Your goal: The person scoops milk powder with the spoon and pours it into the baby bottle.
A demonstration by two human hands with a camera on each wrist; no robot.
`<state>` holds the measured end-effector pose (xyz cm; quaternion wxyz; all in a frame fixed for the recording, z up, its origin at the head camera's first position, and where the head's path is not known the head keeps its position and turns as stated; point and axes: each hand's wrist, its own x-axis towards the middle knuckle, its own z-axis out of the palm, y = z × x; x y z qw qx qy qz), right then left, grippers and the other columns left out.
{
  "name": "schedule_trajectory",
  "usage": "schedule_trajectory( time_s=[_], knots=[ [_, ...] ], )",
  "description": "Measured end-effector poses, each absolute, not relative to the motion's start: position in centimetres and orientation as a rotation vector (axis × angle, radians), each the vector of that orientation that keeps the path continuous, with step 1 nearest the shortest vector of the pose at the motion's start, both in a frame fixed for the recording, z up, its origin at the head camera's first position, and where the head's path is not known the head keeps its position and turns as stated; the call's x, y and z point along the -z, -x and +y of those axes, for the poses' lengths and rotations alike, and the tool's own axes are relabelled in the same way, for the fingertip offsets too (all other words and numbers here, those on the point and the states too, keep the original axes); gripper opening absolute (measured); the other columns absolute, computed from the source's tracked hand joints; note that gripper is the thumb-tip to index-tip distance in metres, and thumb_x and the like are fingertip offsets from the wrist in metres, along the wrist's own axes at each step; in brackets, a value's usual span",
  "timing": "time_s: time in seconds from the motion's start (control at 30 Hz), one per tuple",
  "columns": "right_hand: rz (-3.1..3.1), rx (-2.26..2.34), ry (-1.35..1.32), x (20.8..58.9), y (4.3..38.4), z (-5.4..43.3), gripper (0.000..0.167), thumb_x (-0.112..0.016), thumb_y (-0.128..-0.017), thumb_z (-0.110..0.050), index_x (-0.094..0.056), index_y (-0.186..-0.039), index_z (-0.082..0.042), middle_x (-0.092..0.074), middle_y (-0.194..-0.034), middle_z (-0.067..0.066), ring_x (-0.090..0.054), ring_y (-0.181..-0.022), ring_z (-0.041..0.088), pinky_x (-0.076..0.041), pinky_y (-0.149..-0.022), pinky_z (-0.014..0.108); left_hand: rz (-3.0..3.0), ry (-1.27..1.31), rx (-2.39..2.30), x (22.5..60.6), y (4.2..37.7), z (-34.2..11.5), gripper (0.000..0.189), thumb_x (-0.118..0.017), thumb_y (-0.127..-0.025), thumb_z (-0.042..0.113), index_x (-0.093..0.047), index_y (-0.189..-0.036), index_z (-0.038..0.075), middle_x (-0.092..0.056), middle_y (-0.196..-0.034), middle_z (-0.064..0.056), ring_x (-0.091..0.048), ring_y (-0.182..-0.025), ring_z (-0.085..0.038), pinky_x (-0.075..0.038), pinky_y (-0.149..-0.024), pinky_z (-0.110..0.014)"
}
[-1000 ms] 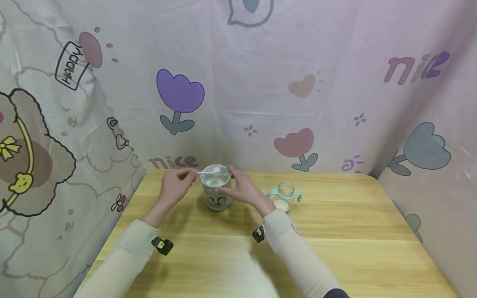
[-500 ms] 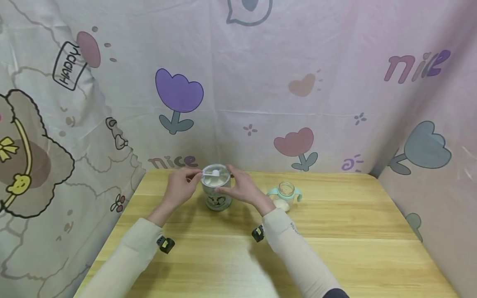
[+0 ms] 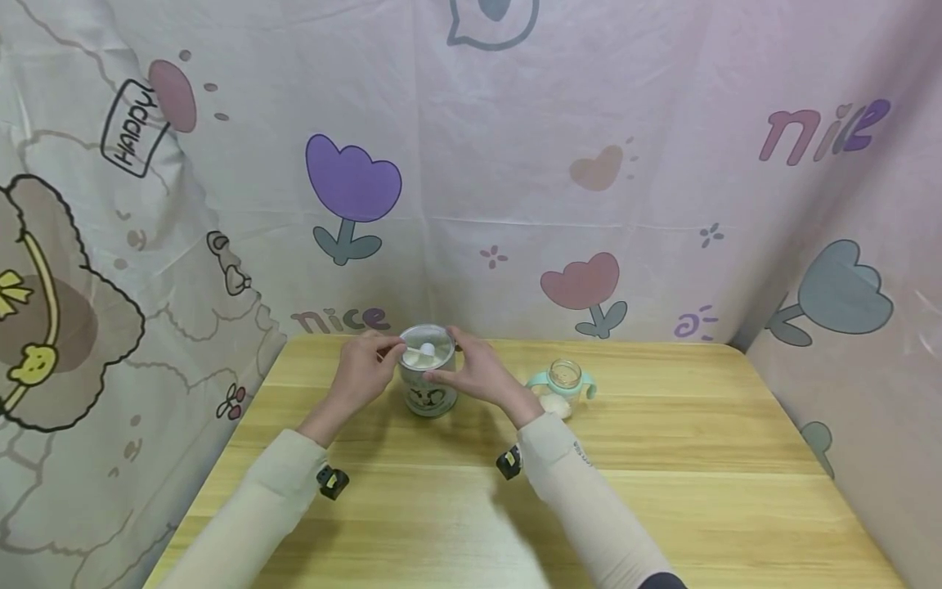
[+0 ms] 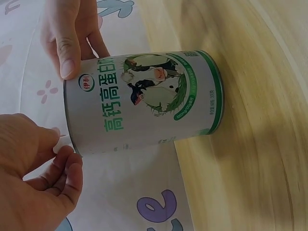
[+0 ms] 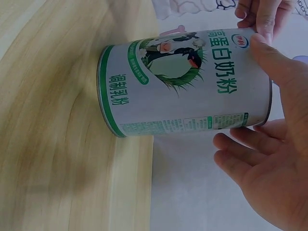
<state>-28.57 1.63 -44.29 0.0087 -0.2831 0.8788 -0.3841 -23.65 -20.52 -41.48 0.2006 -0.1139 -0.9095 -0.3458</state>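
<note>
Left of centre in the head view, the left hand (image 3: 363,370) pinches the scoop (image 3: 427,349) at the mouth of the can (image 3: 429,398); the right hand (image 3: 482,372) clasps its upper side.

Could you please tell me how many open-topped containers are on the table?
2: the can, held by the right hand, and the bottle farther right in the head view. Small ones could be hidden.

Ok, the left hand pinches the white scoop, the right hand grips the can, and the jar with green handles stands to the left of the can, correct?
Not quite: the jar with green handles stands to the right of the can, as the head view shows. The rest holds: the left hand pinches the white scoop and the right hand grips the can.
</note>
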Motion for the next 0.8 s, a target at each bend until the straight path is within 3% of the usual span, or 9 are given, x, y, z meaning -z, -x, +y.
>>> schedule_trajectory(
  time_s=[0.37,0.8],
  knots=[
    [2.735,1.213,0.873,44.46,28.66,1.58,0.099,-0.083,-0.087,-0.054,-0.037,-0.163,-0.009,-0.060,-0.150,0.012,-0.060,-0.135,0.030,-0.052,-0.111,0.052,-2.565,0.307,0.971,41.49,23.88,-20.53,0.020,-0.070,-0.101,0.009,-0.078,-0.110,-0.007,-0.075,-0.096,-0.019,-0.066,-0.080,-0.026,-0.051,-0.066,-0.028],
    [2.714,1.241,0.872,44.24,28.65,1.61,0.093,-0.084,-0.088,-0.052,-0.040,-0.161,-0.013,-0.061,-0.149,0.011,-0.060,-0.135,0.029,-0.053,-0.109,0.053,-2.600,0.323,0.963,41.08,23.73,-20.21,0.018,-0.071,-0.100,0.007,-0.078,-0.109,-0.007,-0.071,-0.086,-0.016,-0.059,-0.074,-0.021,-0.046,-0.064,-0.025]
  ],
)
